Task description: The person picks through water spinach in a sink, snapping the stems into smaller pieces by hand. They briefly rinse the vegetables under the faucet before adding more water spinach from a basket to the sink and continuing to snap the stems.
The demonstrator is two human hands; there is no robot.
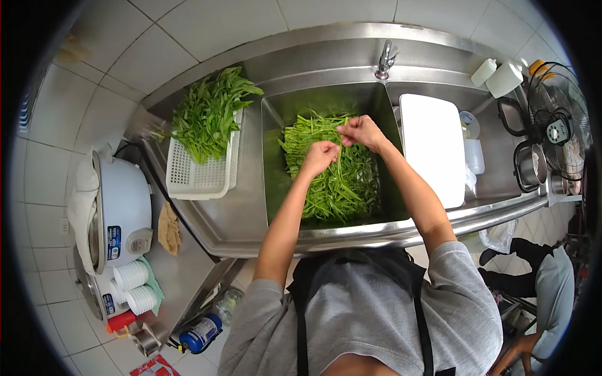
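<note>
Cut green stems and leaves (335, 188) fill much of the steel sink basin (273, 156). Above this pile, my left hand (322, 156) pinches a thin green stem near its lower part. My right hand (362, 133), slightly higher and to the right, has its fingers closed on the same greens. The two hands are a short distance apart. On the left, a white perforated basket (199, 168) holds a heap of long leafy greens (213, 116).
A faucet (384, 61) stands behind the basin. A white board (433, 150) lies to the right, near bottles (503, 79) and a black fan (557, 128). A rice cooker (125, 200) is at left. Another person (552, 288) is at lower right.
</note>
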